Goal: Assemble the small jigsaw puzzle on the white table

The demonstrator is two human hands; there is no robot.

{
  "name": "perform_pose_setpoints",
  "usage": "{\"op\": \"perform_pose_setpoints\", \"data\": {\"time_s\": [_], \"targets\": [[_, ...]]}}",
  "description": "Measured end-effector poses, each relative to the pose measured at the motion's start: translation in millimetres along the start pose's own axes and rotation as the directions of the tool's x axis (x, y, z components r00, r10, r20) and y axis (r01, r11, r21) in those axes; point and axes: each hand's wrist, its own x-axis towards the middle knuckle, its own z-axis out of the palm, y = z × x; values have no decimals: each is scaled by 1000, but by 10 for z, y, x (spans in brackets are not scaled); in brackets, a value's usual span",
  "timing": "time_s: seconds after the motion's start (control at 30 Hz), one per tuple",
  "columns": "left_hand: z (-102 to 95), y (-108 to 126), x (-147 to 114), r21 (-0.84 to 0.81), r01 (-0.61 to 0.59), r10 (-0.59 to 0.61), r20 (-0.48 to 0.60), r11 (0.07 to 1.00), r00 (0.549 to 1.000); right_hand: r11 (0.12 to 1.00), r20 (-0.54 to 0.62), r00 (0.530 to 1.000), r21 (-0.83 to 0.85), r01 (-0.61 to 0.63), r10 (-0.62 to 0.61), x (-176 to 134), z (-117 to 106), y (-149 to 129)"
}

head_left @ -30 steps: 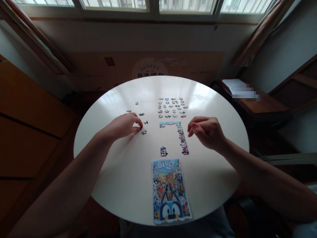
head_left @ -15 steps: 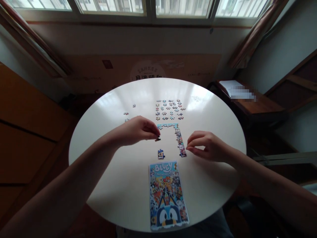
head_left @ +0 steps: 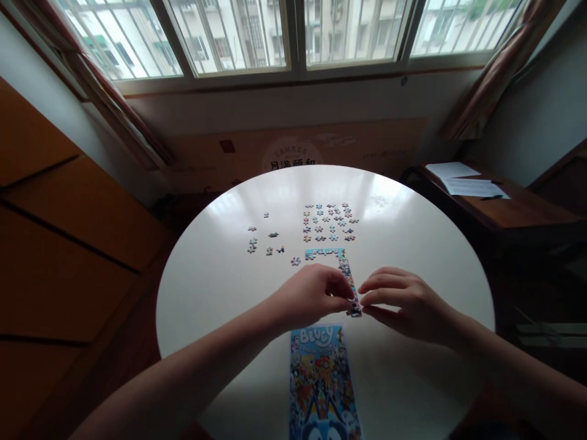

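An L-shaped run of joined jigsaw pieces (head_left: 325,251) lies on the round table, with a top row and a right-hand column. My left hand (head_left: 314,296) is at the column's lower end, thumb and fingertips pinched on a small dark puzzle piece (head_left: 354,305), mostly hidden by the fingers. Whether that piece is joined to the column cannot be made out. On the column's other side, my right hand (head_left: 408,300) has its fingers apart, tips at the edge of the lower pieces. Below both hands lies the Bluey picture sheet (head_left: 321,379), partly cut off by the frame.
Several loose pieces (head_left: 332,229) sit in rows beyond the joined ones. More are scattered to the left, among them a dark piece (head_left: 273,234) and a small cluster (head_left: 296,261). Papers and a pen lie on a wooden side table (head_left: 518,208) at right.
My left hand has moved right with the piece, from the open side of the run to the column's lower end. My right hand stays beside the column. The camera view has tilted up.
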Motion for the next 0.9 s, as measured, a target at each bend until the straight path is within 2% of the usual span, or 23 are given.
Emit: {"op": "perform_pose_setpoints", "data": {"time_s": [0.17, 0.27, 0.37, 0.63, 0.9], "targets": [[-114, -27, 115, 125, 83, -89, 42, 989, 995, 1000, 9, 1000, 4, 21, -22, -15, 22, 91], [-137, -83, 216, 178, 66, -84, 99, 982, 992, 998, 58, 997, -40, 45, -42, -58, 35, 165], [-107, -111, 290, 251, 51, -85, 127, 967, 988, 997, 86, 995, -49, 61, -57, -79, 30, 185], [-22, -52, 363, 401, 108, -189, 168, 910, 967, 997, 145, 987, -20, 71, -67, -97, 33, 219], [21, -23, 364, 470, 114, -199, 135, 875, 971, 997, 195, 978, -15, 73, -69, -81, 38, 207]]}}
